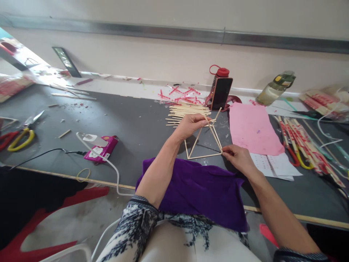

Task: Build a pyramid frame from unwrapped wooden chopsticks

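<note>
Two bare hands, left (194,125) and right (236,156), pinch a pale wooden stick frame (205,157) above the purple cloth (201,189).

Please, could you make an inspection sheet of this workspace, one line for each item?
Surface: dark grey table, small scraps on it.
Things: stick frame; loose sticks behind it.
Clutter: yellow-handled scissors, red-and-clear wrappers, pink sheet, purple cloth, purple pack.
Hands: left hand pinches the frame near its top; right hand pinches a lower corner.
Cables: black cable meets the purple pack; white cable crosses the near edge.
Surroundings: pale wall; phone upright against red-capped bottle.
</note>
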Demonstrator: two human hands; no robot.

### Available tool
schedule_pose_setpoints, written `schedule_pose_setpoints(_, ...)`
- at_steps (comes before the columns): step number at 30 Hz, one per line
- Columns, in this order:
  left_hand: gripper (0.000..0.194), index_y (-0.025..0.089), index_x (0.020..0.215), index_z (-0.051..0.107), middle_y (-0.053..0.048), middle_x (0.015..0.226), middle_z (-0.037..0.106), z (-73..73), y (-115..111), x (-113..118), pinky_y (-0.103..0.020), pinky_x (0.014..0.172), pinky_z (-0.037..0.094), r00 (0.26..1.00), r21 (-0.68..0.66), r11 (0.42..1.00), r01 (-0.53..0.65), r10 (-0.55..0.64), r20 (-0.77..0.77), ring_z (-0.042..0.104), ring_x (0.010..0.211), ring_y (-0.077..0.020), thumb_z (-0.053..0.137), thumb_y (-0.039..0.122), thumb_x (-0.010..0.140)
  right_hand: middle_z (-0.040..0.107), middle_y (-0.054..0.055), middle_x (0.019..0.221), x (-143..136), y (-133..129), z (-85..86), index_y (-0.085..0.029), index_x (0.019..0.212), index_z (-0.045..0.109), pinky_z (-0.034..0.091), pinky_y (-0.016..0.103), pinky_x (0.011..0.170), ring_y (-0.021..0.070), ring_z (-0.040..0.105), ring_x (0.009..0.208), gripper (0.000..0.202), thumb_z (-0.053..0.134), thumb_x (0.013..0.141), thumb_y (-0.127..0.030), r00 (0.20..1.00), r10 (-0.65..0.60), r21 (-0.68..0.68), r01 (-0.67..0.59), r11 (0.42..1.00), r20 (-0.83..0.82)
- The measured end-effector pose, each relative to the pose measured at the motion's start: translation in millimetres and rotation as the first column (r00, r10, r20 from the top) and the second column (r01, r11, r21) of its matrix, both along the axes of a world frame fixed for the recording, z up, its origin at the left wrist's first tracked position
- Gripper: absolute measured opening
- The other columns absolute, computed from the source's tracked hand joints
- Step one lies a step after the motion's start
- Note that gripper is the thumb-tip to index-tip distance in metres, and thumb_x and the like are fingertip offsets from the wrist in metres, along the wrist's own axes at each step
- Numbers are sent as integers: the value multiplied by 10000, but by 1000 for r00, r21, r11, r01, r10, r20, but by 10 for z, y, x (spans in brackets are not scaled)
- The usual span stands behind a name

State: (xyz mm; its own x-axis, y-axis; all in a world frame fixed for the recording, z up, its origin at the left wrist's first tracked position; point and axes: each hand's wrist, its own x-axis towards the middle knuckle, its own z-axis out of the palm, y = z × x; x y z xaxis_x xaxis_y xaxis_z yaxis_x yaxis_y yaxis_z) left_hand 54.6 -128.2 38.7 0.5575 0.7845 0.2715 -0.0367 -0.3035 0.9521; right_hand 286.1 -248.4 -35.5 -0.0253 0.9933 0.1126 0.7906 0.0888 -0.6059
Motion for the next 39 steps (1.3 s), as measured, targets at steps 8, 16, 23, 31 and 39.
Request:
schedule_pose_setpoints(8, 233, 144, 837, 748, -69, 966, 713, 28, -22, 5, -283, 845, 439, 1000, -25, 1000, -3, 4, 21, 617, 897, -162, 641, 344, 780, 714, 23, 797, -11, 0, 15, -230, 882, 701, 496, 304, 668, 184, 663, 725, 158, 591, 776, -268, 1000, -11, -6, 11, 1000, 9)
schedule_pose_setpoints(16, 250, 145, 861, 745, -69, 948, 715, -5, -4, 0, -288, 841, 444, 999, -26, 999, -31, 32, 22, 620, 893, -172, 651, 358, 770, 712, 29, 821, -14, -14, 17, -231, 890, 701, 499, 313, 680, 185, 659, 733, 164, 586, 781, -276, 1000, -5, 2, 5, 1000, 17)
schedule_pose_setpoints(23, 205, 153, 818, 748, -61, 927, 714, 14, -4, -7, -287, 858, 433, 999, -36, 999, -29, 30, 37, 623, 903, -169, 657, 328, 766, 713, 23, 781, 25, -64, 122, -218, 898, 705, 511, 305, 602, 181, 654, 658, 219, 625, 758, -367, 983, -92, -31, 88, 996, -157)
schedule_pose_setpoints(31, 216, 153, 832, 746, -63, 939, 711, 6, -25, -6, -294, 866, 431, 999, -18, 1000, 1, 0, 48, 617, 918, -173, 640, 333, 777, 683, 9, 731, -280, 165, 562, -189, 925, 702, 483, 262, 573, 136, 606, 609, 254, 655, 741, -359, 931, -79, 78, 114, 990, -356)
schedule_pose_setpoints(39, 287, 132, 868, 743, -59, 872, 705, -34, -6, -6, -296, 846, 424, 996, -50, 998, 29, -25, 82, 614, 865, -176, 670, 384, 752, 676, 25, 894, -700, 532, 786, -187, 1034, 617, 475, 249, 601, 125, 600, 685, 320, 661, 740, -304, 924, 35, 352, 109, 930, -380)
